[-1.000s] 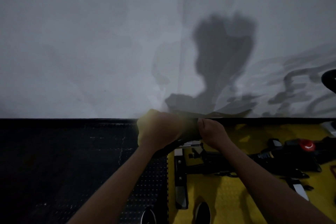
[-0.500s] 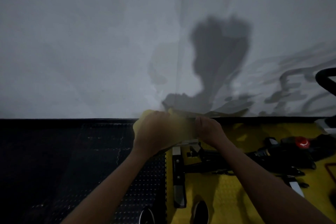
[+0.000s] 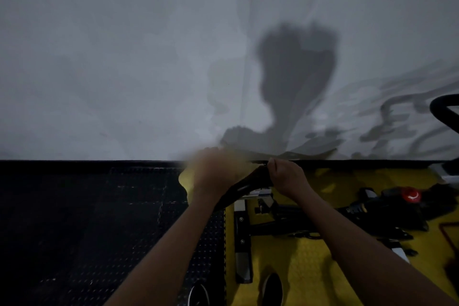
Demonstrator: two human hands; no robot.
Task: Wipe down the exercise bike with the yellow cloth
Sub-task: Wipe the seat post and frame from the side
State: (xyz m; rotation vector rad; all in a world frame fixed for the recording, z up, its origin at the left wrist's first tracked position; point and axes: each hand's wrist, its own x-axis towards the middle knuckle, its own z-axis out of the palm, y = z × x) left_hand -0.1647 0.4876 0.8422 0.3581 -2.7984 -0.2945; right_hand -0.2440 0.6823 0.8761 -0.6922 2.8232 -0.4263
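My right fingers (image 3: pixel 274 165) are curled round the dark padded part (image 3: pixel 250 181) of the exercise bike (image 3: pixel 285 218), I'd judge to steady it while the other hand rubs. My left hand (image 3: pixel 213 174) is smeared by motion; I cannot tell how its fingers lie, though the yellow cloth (image 3: pixel 185 180) bulges out just left of them, bunched beneath the palm against that part. Below both sets of fingers, the frame stands on the yellow mat (image 3: pixel 298 268).

Motion-blurred left hand (image 3: pixel 213 174), yellow cloth (image 3: pixel 185 179)
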